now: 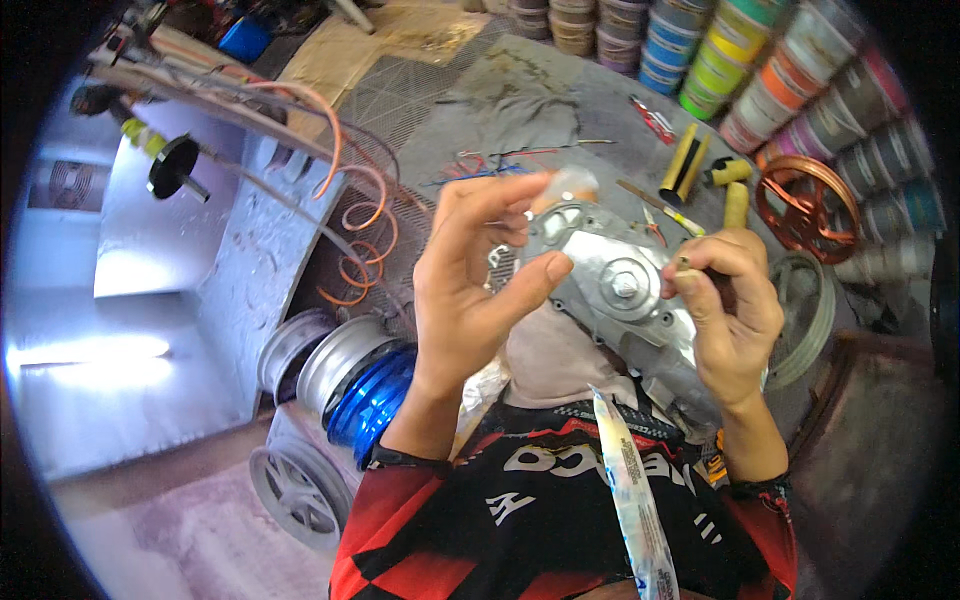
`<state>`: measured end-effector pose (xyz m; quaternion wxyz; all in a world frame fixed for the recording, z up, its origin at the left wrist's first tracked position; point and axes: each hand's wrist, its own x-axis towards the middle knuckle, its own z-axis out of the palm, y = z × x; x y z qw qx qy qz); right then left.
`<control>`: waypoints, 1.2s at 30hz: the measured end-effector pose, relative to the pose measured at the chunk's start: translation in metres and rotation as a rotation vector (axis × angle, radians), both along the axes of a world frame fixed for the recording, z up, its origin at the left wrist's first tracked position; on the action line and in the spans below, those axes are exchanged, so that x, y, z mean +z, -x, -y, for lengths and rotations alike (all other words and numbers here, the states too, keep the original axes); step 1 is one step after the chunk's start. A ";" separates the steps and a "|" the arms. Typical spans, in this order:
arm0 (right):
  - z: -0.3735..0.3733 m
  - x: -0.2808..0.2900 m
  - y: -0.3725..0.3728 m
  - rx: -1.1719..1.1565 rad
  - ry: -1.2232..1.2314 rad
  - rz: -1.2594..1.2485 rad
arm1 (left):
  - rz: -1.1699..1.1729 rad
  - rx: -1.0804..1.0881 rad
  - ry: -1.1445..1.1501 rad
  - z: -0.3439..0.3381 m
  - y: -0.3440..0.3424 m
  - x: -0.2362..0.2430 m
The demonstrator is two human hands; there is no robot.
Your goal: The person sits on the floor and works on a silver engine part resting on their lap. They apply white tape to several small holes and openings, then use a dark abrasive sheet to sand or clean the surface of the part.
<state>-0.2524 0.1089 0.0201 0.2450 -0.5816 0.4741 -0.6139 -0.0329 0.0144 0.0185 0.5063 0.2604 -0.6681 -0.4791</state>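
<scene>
A silver metal engine cover [600, 262] with a raised round boss is held up in front of my lap. My left hand [470, 270] is at its left end, thumb against the face and other fingers curled round the edge. By my left index fingertip is a blurred translucent piece [575, 185]; whether I hold it cannot be told. My right hand [725, 305] is closed at the cover's right side, pinching a small brass-coloured piece [683, 265] between thumb and finger. A pale cloth [560, 355] lies beneath the cover.
Wheel rims, one blue [372, 408], stand at left beside a lit metal booth [170, 300]. An orange coiled hose [365, 215] hangs nearby. Stacked colourful tubs [735, 60], a copper-coloured wheel [808, 208] and yellow tape rolls [735, 172] are at right. A printed strip [635, 490] hangs over my shirt.
</scene>
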 end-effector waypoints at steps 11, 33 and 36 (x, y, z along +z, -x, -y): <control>-0.003 0.014 0.005 -0.057 0.148 -0.361 | 0.177 -0.183 0.497 -0.008 0.047 0.020; -0.010 0.007 0.017 0.511 -0.615 0.983 | 0.094 -0.217 0.580 -0.009 0.044 0.000; -0.009 0.006 0.008 0.400 -0.431 0.842 | 0.077 -0.170 0.569 -0.012 0.045 -0.001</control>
